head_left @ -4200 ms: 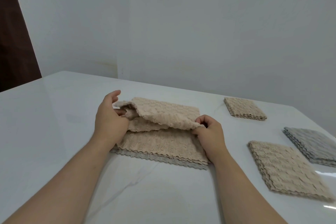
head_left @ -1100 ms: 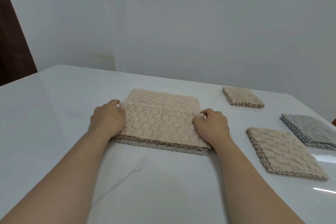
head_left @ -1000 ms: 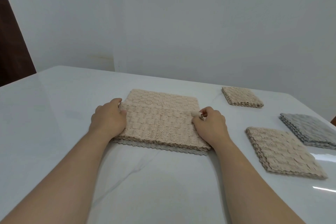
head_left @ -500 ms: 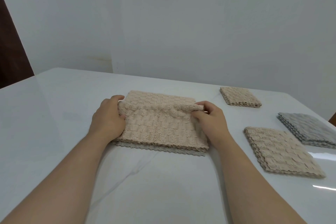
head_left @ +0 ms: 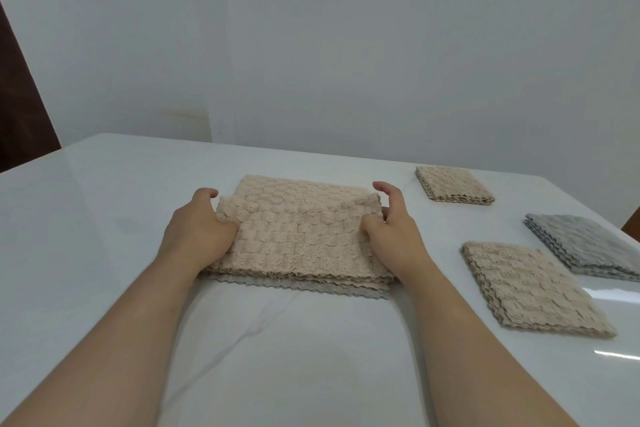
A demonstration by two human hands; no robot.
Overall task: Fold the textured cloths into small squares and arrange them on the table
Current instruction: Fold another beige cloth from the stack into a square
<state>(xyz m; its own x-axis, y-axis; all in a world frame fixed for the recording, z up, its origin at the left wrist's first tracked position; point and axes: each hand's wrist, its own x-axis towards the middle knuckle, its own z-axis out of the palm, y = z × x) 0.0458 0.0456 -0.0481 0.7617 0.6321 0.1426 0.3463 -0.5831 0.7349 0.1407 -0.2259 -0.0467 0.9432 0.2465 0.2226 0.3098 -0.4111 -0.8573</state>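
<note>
– Beige cloth (head_left: 298, 236): location, axis?
– Middle of table (head_left: 104, 218), on flat cloths (head_left: 311, 289); long axis runs left-right, top layer bunched at far side.
– Hands?
– Left hand (head_left: 197, 229) grips left end; right hand (head_left: 394, 232) pinches right end, index finger raised. Folded squares (head_left: 530, 288) lie to the right.

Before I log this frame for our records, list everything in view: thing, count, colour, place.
top cloth: one, beige, on the pile at table centre, far edge raised.
cloth pile: count unclear, beige over grey, table centre.
folded beige cloths: two, beige, right of the pile, one far, one near.
folded grey cloth: one, grey, table's right edge.
table: one, glossy white.
wall: one, pale grey, behind the table.
brown panel: one, dark brown, far left.
left hand: one, grips the top cloth's left edge.
right hand: one, grips its right edge.
</note>
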